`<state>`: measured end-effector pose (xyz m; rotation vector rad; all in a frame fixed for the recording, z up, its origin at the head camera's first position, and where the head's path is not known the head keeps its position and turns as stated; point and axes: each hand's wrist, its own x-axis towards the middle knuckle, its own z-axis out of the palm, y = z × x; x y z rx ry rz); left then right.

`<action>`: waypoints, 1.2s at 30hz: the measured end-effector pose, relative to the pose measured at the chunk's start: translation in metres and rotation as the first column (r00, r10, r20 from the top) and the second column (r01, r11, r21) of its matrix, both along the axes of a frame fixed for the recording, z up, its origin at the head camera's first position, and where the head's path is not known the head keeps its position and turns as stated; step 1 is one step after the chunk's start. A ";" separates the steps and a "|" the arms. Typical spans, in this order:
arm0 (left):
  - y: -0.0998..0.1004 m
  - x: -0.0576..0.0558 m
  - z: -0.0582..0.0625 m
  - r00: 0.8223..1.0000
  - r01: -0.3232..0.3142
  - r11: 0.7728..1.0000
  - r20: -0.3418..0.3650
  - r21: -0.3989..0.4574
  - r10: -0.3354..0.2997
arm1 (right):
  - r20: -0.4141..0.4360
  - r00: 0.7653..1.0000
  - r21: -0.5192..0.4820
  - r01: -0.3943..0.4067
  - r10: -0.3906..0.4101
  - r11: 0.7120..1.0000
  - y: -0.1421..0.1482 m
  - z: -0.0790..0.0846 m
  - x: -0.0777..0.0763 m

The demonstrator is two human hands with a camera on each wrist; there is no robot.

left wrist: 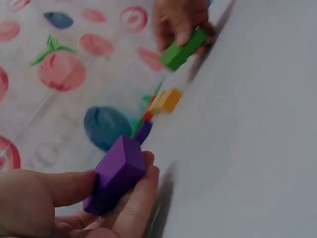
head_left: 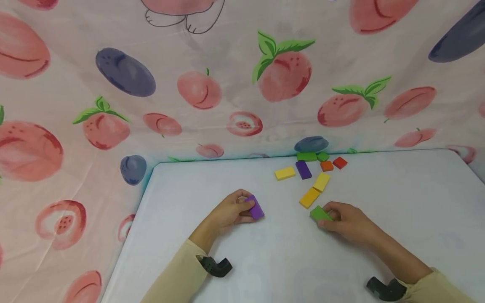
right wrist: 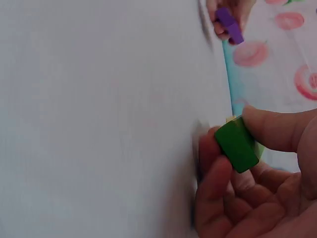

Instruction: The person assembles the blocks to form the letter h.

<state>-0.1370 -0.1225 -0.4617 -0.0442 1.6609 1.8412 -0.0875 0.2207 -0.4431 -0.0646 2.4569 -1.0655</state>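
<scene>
Between thumb and fingers, my left hand [head_left: 232,209] holds a purple block [head_left: 255,207], an oblong piece with flat faces. My right hand [head_left: 349,221] pinches a green block [head_left: 320,213] near the middle of the table. The left wrist view shows the purple block [left wrist: 118,173] tilted above the white surface, the thumb on one side and fingertips on the other. In the right wrist view the green block [right wrist: 237,144] sits between thumb and fingers, one end facing the camera. The two held blocks are apart.
On the white table [head_left: 170,235], beyond the hands, lie an orange-yellow block [head_left: 309,198], two yellow blocks, a dark purple block [head_left: 303,170], an orange block [head_left: 327,166], a red block [head_left: 339,163] and two green blocks by the back edge. A fruit-print cloth [head_left: 227,50] hangs behind.
</scene>
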 end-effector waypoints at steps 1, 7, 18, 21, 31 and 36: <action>-0.001 0.007 -0.002 1.000 0.027 1.000 0.006 0.009 -0.027 | 0.038 0.999 -0.058 0.012 -0.009 0.998 -0.006 0.000 0.000; 0.006 0.043 -0.005 0.993 0.117 0.993 0.031 0.036 -0.118 | 0.236 0.972 -0.407 0.105 -0.007 0.908 -0.039 -0.001 0.000; 0.017 0.064 -0.012 0.988 0.147 0.989 -0.040 -0.003 -0.147 | 0.298 0.955 -0.512 0.169 -0.010 0.842 -0.072 -0.013 -0.008; 0.014 0.064 -0.014 0.990 0.142 0.990 -0.023 0.017 -0.141 | 0.310 0.950 -0.483 0.183 -0.029 0.856 -0.079 -0.013 -0.010; 0.011 0.063 -0.015 0.987 0.159 0.986 -0.036 0.044 -0.157 | 0.272 0.962 -0.480 0.169 -0.037 0.861 -0.099 -0.018 -0.031; 0.009 0.061 -0.015 0.984 0.176 0.984 -0.028 0.038 -0.175 | 0.278 0.960 -0.455 0.169 -0.041 0.874 -0.101 -0.020 -0.034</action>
